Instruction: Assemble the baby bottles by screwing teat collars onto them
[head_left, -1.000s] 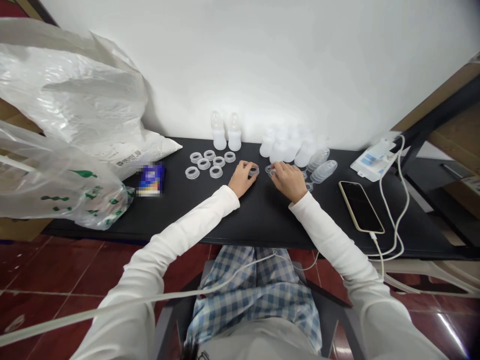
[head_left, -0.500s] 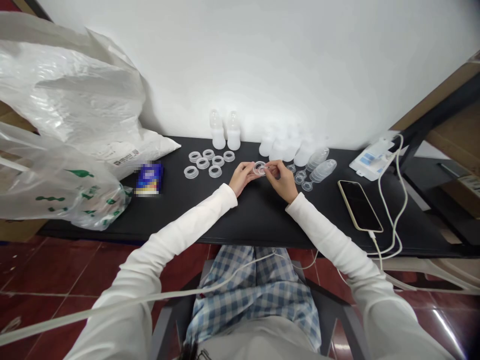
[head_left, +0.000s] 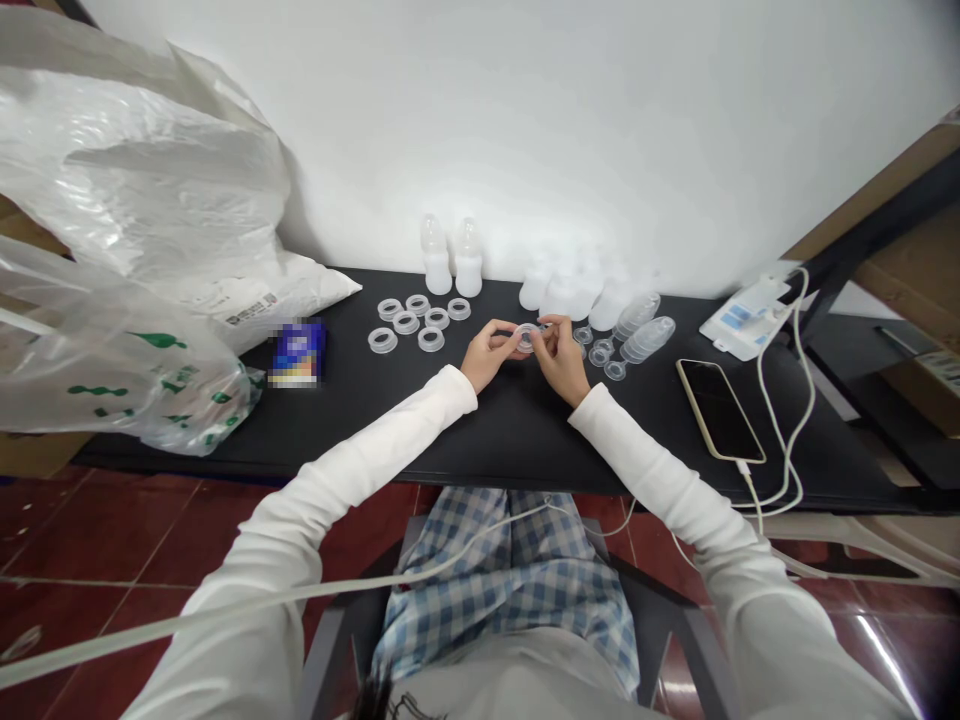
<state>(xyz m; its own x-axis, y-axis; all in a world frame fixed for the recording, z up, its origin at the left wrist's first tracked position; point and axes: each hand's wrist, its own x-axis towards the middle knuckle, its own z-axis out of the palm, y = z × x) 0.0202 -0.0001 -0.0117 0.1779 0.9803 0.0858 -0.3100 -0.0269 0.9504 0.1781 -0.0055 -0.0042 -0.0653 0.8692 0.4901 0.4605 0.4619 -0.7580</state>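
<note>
Fingers (head_left: 507, 338) of both hands pinch one small clear plastic ring (head_left: 527, 338) just above the black worktop (head_left: 525, 430). The left hand (head_left: 486, 354) is at nine o'clock from it and the right hand (head_left: 561, 358) at three, both just as near.

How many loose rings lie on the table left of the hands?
7 rings: two in front, five behind. An eighth ring is pinched between left hand and right hand; none seem hidden.

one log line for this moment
left hand: pinching clear ring | right hand: pinching same ring | over: black table | nearby: loose rings, phone
</note>
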